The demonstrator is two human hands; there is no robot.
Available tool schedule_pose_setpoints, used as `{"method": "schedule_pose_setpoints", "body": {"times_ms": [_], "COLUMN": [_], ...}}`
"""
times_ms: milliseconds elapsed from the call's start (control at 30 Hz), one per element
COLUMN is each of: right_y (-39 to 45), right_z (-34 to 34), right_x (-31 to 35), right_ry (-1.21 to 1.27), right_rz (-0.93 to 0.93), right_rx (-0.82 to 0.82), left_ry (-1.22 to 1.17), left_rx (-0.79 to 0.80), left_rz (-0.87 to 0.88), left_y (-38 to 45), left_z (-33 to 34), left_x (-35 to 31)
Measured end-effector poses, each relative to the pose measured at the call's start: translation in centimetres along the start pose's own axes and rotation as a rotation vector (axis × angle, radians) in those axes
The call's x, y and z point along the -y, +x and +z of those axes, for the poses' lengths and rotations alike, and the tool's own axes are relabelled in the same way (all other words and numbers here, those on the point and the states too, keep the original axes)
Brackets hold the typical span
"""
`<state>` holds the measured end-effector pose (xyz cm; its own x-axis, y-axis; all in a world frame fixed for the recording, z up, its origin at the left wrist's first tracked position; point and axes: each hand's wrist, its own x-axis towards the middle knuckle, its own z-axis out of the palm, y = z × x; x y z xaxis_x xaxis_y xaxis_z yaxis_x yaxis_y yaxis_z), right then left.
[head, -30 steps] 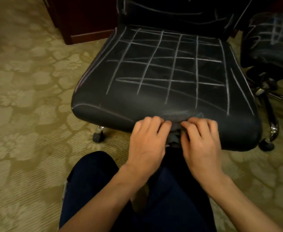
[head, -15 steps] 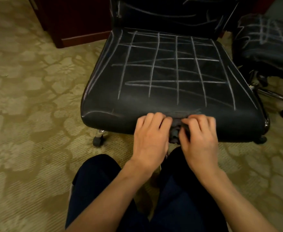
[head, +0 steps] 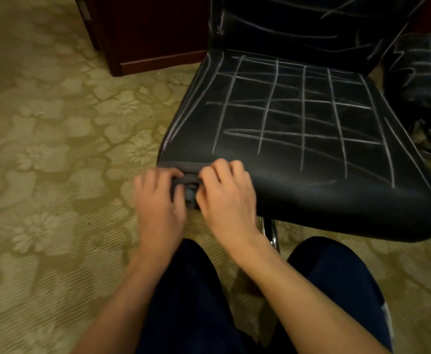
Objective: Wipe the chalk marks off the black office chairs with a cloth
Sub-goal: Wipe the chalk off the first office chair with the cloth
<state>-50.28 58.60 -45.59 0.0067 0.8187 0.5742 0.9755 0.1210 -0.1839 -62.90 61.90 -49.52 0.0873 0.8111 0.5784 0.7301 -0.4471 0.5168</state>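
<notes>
1. Mid-frame, my left hand [head: 158, 200] and right hand [head: 226, 198] both pinch a bunched grey fabric cloth [head: 190, 186].
2. It sits on the front left edge of the smooth black padded chair seat [head: 298, 169].
3. A white chalk grid [head: 303, 116] crosses the seat beyond.

1. A green-gold floral carpet [head: 56, 154] covers the floor beneath and left of both hands.
2. A dark wooden cabinet [head: 153, 34] stands on it, well beyond the left hand [head: 158, 203].
3. A black office chair [head: 298, 139] stands on it, beyond the right hand [head: 227, 195].
</notes>
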Motion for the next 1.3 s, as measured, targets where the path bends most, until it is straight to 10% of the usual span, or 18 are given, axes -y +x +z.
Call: {"method": "schedule_pose_setpoints", "body": {"times_ms": [500, 833, 1300], "right_y": [-6.8, -0.8, -0.7], "right_z": [-5.8, -2.0, -3.6], "right_x": [-8.5, 1.2, -2.7], "right_ry": [-0.138, -0.027, -0.095], "right_rz": [0.213, 0.069, 0.124], "right_rx": [-0.027, 0.001, 0.013], "left_ry": [-0.056, 0.115, 0.124], "left_rx": [0.177, 0.037, 0.086], "left_rz": [0.145, 0.03, 0.195], "left_y": [-3.3, 0.0, 2.4], "left_z": [3.2, -2.7, -1.1], "left_x": [-10.9, -1.6, -5.2]}}
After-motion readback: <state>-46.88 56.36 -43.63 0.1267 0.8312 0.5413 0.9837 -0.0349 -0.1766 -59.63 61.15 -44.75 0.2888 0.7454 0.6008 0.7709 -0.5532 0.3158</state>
